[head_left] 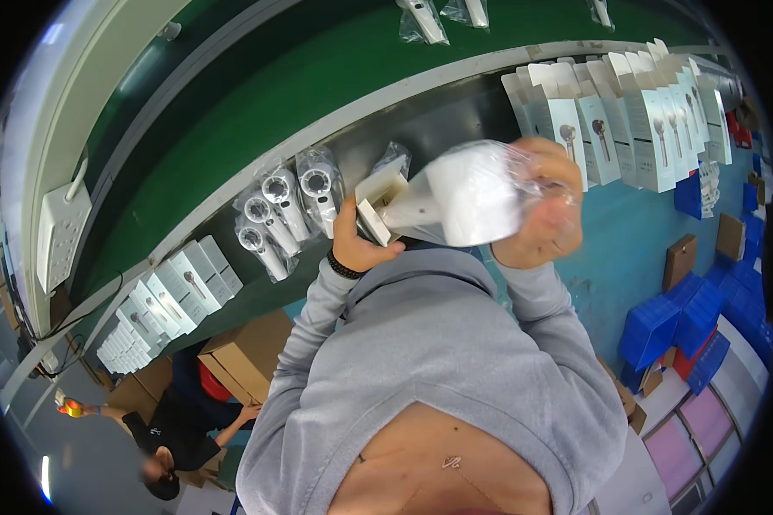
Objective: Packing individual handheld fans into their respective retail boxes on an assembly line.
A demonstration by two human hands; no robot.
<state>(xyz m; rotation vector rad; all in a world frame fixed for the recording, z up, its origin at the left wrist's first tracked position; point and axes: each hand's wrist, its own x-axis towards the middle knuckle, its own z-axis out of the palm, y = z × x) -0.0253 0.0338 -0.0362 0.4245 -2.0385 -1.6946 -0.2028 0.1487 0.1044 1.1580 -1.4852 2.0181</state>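
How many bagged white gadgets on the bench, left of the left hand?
4, in a row: lowest gadget, second one, third one, then top one nearest the left hand. More may be hidden.

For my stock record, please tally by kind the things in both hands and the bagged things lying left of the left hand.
White round-headed plastic devices in clear bags: 4
White plastic device in clear bag, right hand: 1
Open pale cardboard box, left hand: 1
Total: 6
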